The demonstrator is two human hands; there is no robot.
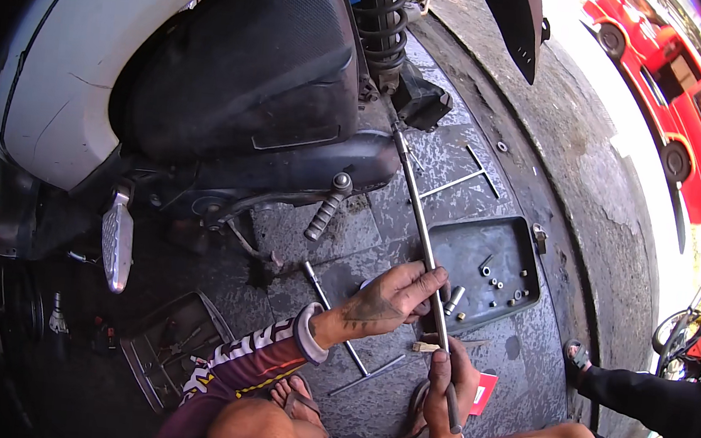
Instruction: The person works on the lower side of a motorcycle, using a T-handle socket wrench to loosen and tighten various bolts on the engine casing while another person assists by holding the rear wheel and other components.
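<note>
Both my hands are closed round a long steel socket wrench bar [419, 212]. My left hand [393, 299] pinches it near the middle, with thumb and fingers wrapped on the shaft. Closer to me, my right hand [446, 386] grips the darker lower end, thumb lying along it. The bar slants up to the rear of a scooter [247, 68], where its far end meets the lower mount of the black coil-spring shock absorber [381, 26]. I cannot tell how it sits on the fastener there. Under my hands is a grey tray [524, 234] holding nuts and sockets.
T-handle wrenches [458, 185] [345, 344] lie on the worn tiles. A tool case [146, 360] is at the lower left, a red packet [482, 394] by my right hand. Another person's leg [635, 398] stretches in from the right. A red van [685, 106] stands beyond the kerb.
</note>
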